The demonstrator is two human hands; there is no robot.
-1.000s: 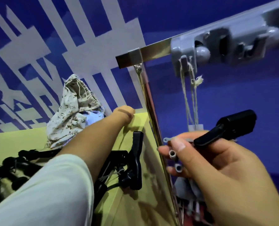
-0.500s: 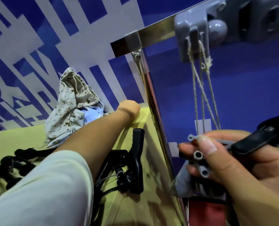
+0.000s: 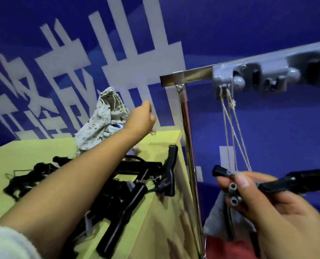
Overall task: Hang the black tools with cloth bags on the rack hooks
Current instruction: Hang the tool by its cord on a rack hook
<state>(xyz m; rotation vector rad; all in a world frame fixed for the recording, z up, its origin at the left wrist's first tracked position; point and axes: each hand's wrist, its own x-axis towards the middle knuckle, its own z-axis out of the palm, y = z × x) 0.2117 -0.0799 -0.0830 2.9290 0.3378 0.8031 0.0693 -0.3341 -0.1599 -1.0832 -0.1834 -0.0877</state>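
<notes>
My right hand (image 3: 275,208) grips a black tool (image 3: 295,182) at the lower right. Beige strings (image 3: 234,135) run from the tool up to a grey hook block (image 3: 252,77) on the metal rack bar (image 3: 196,73). A grey cloth bag (image 3: 217,219) hangs under that hand. My left hand (image 3: 140,118) is stretched out over the yellow-green table (image 3: 155,230), raised beside a patterned cloth bag (image 3: 103,118), with its fingers curled; what they hold is hidden. A pile of black tools (image 3: 129,186) lies on the table under my left forearm.
The rack's upright metal pole (image 3: 190,165) stands against the table's right edge. A blue wall with white shapes (image 3: 118,53) is behind everything. More hook blocks (image 3: 312,64) sit further right on the bar. A red surface (image 3: 228,249) shows below the rack.
My left hand has lifted off the table's far edge toward the patterned bag. My right hand with the tool has stayed below the hook block; the view has tilted.
</notes>
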